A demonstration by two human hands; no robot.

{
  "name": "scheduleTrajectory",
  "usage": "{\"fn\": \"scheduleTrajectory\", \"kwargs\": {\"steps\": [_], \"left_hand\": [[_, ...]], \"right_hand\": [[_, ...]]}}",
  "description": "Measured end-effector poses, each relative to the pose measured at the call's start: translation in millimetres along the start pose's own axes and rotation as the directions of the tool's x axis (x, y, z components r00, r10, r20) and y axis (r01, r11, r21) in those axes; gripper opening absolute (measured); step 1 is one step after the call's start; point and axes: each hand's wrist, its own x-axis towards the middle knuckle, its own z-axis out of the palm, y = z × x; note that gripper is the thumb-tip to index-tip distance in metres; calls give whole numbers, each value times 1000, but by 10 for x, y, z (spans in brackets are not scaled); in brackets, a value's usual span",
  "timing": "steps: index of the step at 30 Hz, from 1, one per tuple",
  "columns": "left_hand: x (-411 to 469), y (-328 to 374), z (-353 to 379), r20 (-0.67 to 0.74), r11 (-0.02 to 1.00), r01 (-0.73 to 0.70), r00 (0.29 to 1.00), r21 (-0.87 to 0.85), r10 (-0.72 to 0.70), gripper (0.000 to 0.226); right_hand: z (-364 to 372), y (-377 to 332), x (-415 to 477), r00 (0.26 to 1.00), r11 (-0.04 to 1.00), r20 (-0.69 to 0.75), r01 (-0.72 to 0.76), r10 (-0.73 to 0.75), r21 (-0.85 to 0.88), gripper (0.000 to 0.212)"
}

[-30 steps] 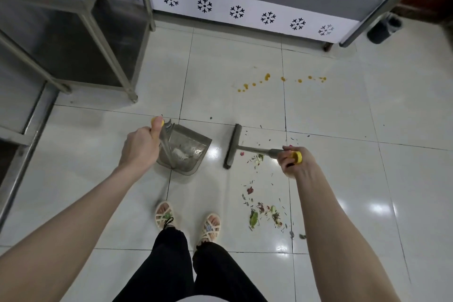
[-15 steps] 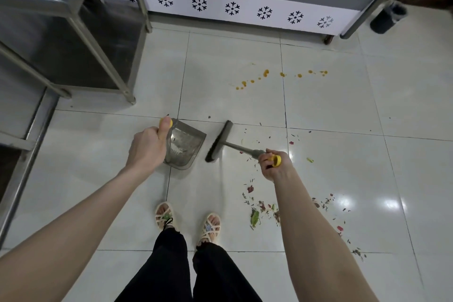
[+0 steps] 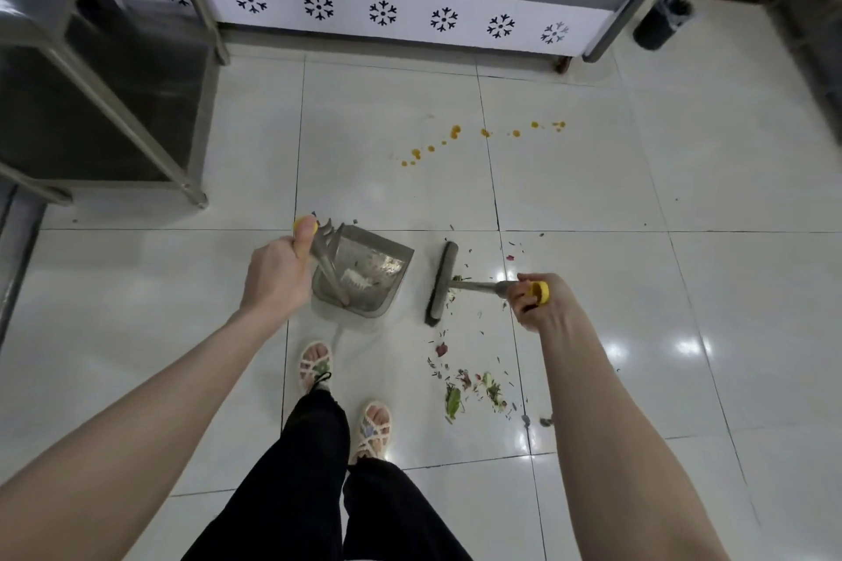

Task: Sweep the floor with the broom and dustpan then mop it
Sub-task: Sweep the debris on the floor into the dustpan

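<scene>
My left hand [image 3: 275, 271] grips the yellow-capped handle of a grey dustpan [image 3: 373, 262], which stands on the white tiled floor with its mouth turned right and a few scraps inside. My right hand [image 3: 535, 303] grips the yellow-capped handle of the broom. The broom head [image 3: 441, 282] stands on the floor a short gap to the right of the dustpan. Green and red vegetable scraps [image 3: 474, 389] lie scattered right of the broom and near my right foot. Orange drops [image 3: 455, 132] dot the tiles farther ahead.
A steel table frame with legs [image 3: 193, 191] stands at the left. A freezer cabinet with a white snowflake panel [image 3: 382, 11] runs along the far side. A dark bin [image 3: 660, 21] stands at the far right. My sandalled feet [image 3: 346, 396] are just behind the dustpan.
The broom head has swung back to the right, away from the dustpan's mouth, and my right hand moved right with it. The dustpan has stayed in about the same place.
</scene>
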Motion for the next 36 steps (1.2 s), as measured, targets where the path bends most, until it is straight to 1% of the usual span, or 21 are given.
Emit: {"fn": "scheduleTrajectory", "kwargs": {"steps": [2, 3, 5, 10, 14, 18, 21, 25, 29, 32, 36], "left_hand": [[138, 50, -52, 4, 1000, 16, 1000, -13, -16, 74], [186, 65, -73, 9, 1000, 19, 1000, -17, -19, 74], [381, 91, -161, 9, 1000, 19, 1000, -25, -19, 76], [959, 134, -492, -21, 999, 13, 1000, -48, -14, 74], [1461, 92, -794, -2, 995, 67, 998, -76, -67, 70], [1900, 20, -1016, 11, 990, 78, 997, -116, -77, 74], [2177, -31, -1203, -13, 988, 92, 995, -128, -94, 79], [2477, -74, -1420, -53, 986, 105, 992, -127, -113, 82], [2817, -132, -1591, -108, 988, 120, 986, -99, -130, 79], [3060, -132, -1666, -129, 982, 157, 977, -109, -170, 75], [3477, -84, -1709, -157, 968, 209, 960, -138, -230, 71]], "right_hand": [[145, -103, 9, 1000, 998, 13, -11, 12, -69, 21], [187, -142, 12, 1000, 997, 20, -19, 21, -74, 14], [395, -222, 39, 998, 996, 49, -39, 43, -79, 10], [1146, -251, 156, 994, 986, 91, -47, 63, -162, 12], [1918, -254, 262, 993, 965, 104, -29, 58, -262, 11], [2577, -248, 366, 991, 951, 124, -19, 60, -310, 16], [3001, -241, 462, 985, 939, 158, -7, 65, -344, 20], [3494, -273, 584, 985, 922, 166, 15, 53, -386, 19], [4027, -332, 729, 984, 885, 162, 14, 69, -465, 17], [4423, -397, 874, 985, 847, 162, 35, 61, -531, 14], [5030, -562, 1139, 981, 787, 170, 34, 91, -616, 11]]}}
